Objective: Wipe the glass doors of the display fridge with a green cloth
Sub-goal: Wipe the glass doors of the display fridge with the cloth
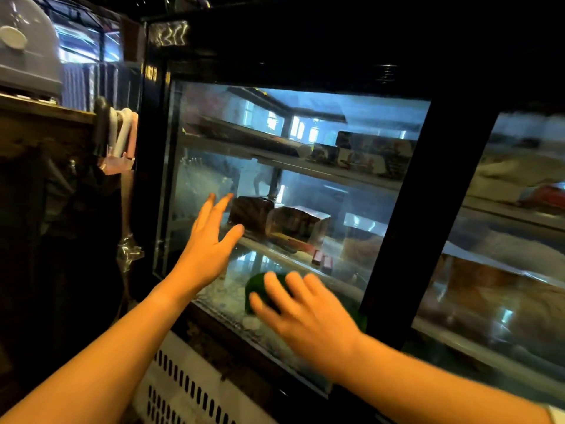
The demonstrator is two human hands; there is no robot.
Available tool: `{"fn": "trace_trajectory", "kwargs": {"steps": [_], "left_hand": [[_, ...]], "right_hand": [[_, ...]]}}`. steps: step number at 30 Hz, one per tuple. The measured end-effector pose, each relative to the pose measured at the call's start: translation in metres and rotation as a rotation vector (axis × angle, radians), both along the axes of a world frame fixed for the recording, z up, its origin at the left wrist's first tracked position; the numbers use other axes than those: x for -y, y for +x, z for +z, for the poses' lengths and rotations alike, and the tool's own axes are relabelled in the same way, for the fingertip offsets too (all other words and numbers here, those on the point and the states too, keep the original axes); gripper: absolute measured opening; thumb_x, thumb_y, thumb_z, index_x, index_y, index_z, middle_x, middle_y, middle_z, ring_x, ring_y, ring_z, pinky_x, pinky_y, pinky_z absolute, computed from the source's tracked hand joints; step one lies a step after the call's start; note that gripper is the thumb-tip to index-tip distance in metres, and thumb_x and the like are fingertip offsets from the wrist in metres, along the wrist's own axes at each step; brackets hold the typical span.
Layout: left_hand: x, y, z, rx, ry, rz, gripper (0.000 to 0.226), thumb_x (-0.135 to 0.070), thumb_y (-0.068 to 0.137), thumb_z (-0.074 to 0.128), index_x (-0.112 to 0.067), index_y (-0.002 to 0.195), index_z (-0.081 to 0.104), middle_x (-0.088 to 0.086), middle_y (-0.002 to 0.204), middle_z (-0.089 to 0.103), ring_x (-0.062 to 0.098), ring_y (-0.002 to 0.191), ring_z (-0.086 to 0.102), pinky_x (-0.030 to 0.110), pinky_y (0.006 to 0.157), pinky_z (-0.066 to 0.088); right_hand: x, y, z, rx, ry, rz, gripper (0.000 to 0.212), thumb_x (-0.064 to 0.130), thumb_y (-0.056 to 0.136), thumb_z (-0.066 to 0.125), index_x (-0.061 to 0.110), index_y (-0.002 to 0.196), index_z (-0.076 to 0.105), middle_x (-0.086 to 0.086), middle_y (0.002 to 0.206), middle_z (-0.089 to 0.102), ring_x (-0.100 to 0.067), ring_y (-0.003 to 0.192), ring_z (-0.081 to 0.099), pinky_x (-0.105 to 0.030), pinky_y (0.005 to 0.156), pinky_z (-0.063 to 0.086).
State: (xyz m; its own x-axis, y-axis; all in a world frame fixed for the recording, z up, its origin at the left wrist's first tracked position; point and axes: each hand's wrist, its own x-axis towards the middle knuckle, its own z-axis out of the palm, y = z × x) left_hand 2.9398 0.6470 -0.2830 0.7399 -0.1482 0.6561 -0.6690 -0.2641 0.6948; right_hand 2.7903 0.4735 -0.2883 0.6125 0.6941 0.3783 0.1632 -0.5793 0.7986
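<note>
Cloth point(260, 286), green and bunched, sits low on the left glass door point(351, 191) under your right hand point(305, 313). Your fingers point(272, 286) are spread flat over it, pressing rather than gripping, and blurred. Your left hand point(208, 240) is open with fingers splayed and holds nothing; it is at the same door, higher and to the left, though whether it touches the glass is unclear. Boxes point(293, 224) stand on a shelf behind the glass. A second door point(504, 240) lies to the right.
</note>
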Motion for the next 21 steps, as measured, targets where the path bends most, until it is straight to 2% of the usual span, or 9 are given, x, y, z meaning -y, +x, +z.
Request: {"fn": "trace_trajectory", "kwargs": {"steps": [4, 6, 8, 10, 12, 15, 19, 21], "left_hand": [[-0.013, 0.000, 0.008, -0.021, 0.009, -0.005, 0.062, -0.046, 0.084, 0.048, -0.038, 0.144, 0.038, 0.004, 0.162, 0.018, 0.017, 0.151, 0.015, 0.036, 0.120, 0.015], [-0.018, 0.000, 0.012, -0.016, 0.026, 0.020, 0.059, -0.044, 0.081, 0.050, -0.041, 0.140, 0.043, 0.005, 0.160, 0.021, 0.021, 0.149, 0.020, 0.042, 0.121, 0.019], [-0.023, 0.001, 0.016, -0.038, 0.027, 0.038, 0.055, -0.041, 0.080, 0.055, -0.046, 0.135, 0.046, 0.007, 0.162, 0.016, 0.026, 0.148, 0.019, 0.045, 0.120, 0.019], [-0.026, 0.004, 0.018, -0.047, 0.055, 0.023, 0.059, -0.038, 0.083, 0.061, -0.050, 0.136, 0.041, 0.010, 0.164, 0.011, 0.027, 0.151, 0.010, 0.049, 0.122, 0.016], [-0.027, 0.007, 0.015, -0.040, 0.058, -0.025, 0.068, -0.042, 0.082, 0.062, -0.059, 0.138, 0.027, 0.011, 0.165, 0.006, 0.021, 0.153, 0.001, 0.050, 0.123, 0.015], [-0.023, 0.009, 0.010, -0.077, 0.012, -0.054, 0.074, -0.043, 0.090, 0.065, -0.064, 0.142, 0.016, 0.002, 0.166, -0.004, 0.017, 0.153, -0.003, 0.044, 0.120, 0.016], [-0.013, 0.015, 0.010, -0.094, 0.021, 0.005, 0.087, -0.071, 0.071, 0.058, -0.067, 0.141, 0.006, -0.001, 0.165, -0.010, 0.023, 0.153, -0.005, 0.049, 0.121, 0.015], [-0.011, 0.017, 0.008, -0.084, 0.029, 0.045, 0.092, -0.077, 0.065, 0.055, -0.067, 0.141, 0.005, 0.000, 0.164, -0.010, 0.026, 0.152, -0.004, 0.051, 0.121, 0.016]], "right_hand": [[-0.006, 0.014, 0.071, 0.178, 0.080, -0.031, 0.051, 0.017, 0.085, 0.033, 0.019, 0.129, 0.059, -0.018, 0.126, 0.058, -0.032, 0.092, 0.040, -0.042, 0.067, 0.029], [-0.008, 0.019, 0.109, 0.270, 0.096, -0.070, 0.057, 0.020, 0.082, 0.028, 0.019, 0.132, 0.056, -0.020, 0.128, 0.054, -0.034, 0.095, 0.037, -0.043, 0.068, 0.031], [-0.009, 0.023, 0.144, 0.352, 0.103, -0.137, 0.065, 0.023, 0.080, 0.020, 0.021, 0.138, 0.049, -0.021, 0.132, 0.039, -0.036, 0.101, 0.032, -0.045, 0.072, 0.039], [-0.011, 0.027, 0.173, 0.424, 0.099, -0.184, 0.069, 0.022, 0.078, 0.017, 0.022, 0.144, 0.040, -0.017, 0.132, 0.024, -0.036, 0.107, 0.026, -0.047, 0.076, 0.041], [-0.014, 0.032, 0.197, 0.478, 0.133, -0.213, 0.068, 0.019, 0.079, 0.024, 0.022, 0.146, 0.033, -0.017, 0.132, 0.020, -0.035, 0.109, 0.021, -0.048, 0.079, 0.039], [-0.017, 0.038, 0.218, 0.468, 0.208, -0.252, 0.073, 0.013, 0.083, 0.054, 0.022, 0.150, 0.026, -0.017, 0.139, 0.017, -0.034, 0.113, 0.014, -0.050, 0.085, 0.034], [-0.018, 0.042, 0.216, 0.459, 0.239, -0.234, 0.073, 0.013, 0.086, 0.057, 0.021, 0.151, 0.024, -0.018, 0.148, 0.028, -0.035, 0.117, 0.012, -0.051, 0.088, 0.031], [-0.017, 0.043, 0.214, 0.452, 0.264, -0.231, 0.072, 0.022, 0.086, 0.057, 0.021, 0.151, 0.024, -0.018, 0.148, 0.029, -0.035, 0.118, 0.013, -0.051, 0.089, 0.030]]}}
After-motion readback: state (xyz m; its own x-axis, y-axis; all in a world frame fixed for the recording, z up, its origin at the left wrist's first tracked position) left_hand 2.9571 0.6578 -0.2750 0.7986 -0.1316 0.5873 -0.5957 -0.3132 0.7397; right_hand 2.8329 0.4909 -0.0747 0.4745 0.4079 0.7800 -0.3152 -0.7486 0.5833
